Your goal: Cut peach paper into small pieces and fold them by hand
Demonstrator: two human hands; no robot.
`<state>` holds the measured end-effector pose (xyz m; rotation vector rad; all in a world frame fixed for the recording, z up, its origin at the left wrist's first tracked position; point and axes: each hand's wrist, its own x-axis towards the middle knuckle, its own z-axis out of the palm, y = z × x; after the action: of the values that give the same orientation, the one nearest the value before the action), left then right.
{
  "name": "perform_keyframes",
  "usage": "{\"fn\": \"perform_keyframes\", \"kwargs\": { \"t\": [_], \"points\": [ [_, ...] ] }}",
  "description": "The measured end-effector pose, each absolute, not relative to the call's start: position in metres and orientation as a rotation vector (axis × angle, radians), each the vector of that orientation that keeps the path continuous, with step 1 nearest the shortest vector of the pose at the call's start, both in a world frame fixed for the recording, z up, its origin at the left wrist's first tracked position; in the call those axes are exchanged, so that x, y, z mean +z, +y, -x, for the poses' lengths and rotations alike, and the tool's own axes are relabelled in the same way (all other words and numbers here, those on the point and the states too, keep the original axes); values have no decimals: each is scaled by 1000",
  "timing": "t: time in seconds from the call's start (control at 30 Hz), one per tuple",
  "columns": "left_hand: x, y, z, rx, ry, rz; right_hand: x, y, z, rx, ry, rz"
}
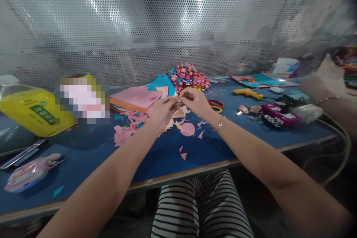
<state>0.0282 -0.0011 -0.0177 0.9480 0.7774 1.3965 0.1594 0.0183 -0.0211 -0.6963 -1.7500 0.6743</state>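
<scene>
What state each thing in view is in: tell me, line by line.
Left hand: pinched, anything held too small to tell
Right hand: pinched, close to the left
Sheets: stacked unevenly
Small pieces: heaped
Scraps: scattered
Pink disc: lying flat
Glue gun: lying down, unheld
Bottle: capped
Bracelet: worn

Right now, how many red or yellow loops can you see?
2: a red loop and, nearer the camera, a yellow loop, both right of the right hand, which may hide more.

A head-worn camera faces forward and down (quite near) over the table [206,152].
</scene>
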Motion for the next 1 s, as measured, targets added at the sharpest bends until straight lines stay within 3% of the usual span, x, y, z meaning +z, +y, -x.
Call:
{"fn": "perform_keyframes", "kwargs": {
  "t": [1.0],
  "points": [
    [-16, -1, -26, 1351, 769, -976, -20, 21, -161, 771, -1731, 696]
  ]
}}
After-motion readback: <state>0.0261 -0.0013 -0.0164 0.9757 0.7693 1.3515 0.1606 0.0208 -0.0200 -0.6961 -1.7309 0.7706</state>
